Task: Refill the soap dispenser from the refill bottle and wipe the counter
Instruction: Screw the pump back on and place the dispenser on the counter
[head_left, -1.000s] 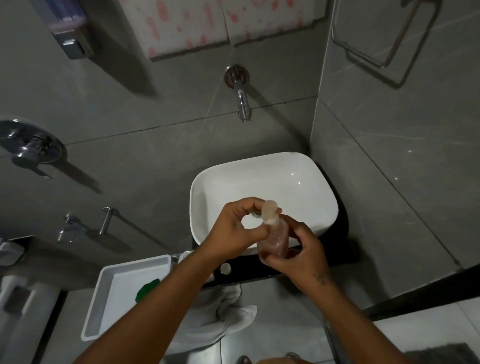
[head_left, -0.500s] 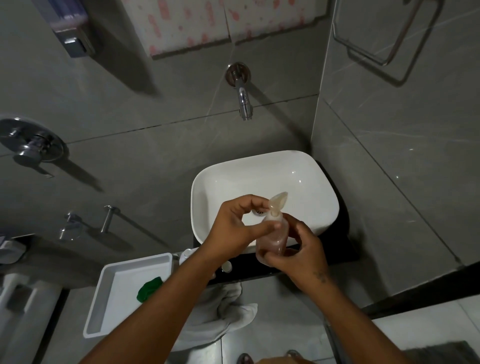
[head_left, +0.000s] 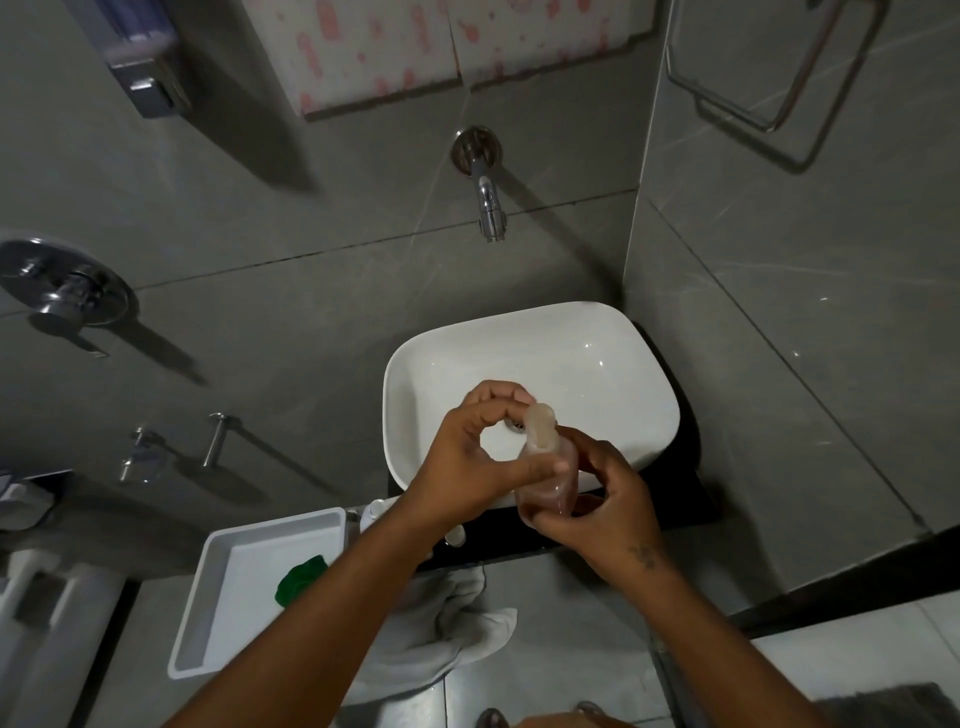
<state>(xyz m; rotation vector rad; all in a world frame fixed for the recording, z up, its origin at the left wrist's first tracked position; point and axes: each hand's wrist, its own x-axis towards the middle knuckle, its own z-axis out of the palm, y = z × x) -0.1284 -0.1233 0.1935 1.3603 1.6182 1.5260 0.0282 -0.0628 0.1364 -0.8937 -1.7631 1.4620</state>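
The right hand (head_left: 597, 499) curled round the lower body of the pinkish bottle (head_left: 548, 478), held over the front rim of the white basin (head_left: 597, 332). At the bottle's nine o'clock, the left hand (head_left: 467, 462) pinched its neck, thumb and fingers (head_left: 498, 392) bent beside the translucent cap (head_left: 541, 426). A white tray (head_left: 228, 587) sat at seven o'clock, holding a green object (head_left: 301, 579).

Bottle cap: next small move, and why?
Probably keep working the cap open with the left hand. Its fingers pinch the cap while the right hand grips the pinkish bottle over the basin; the cap looks still attached.
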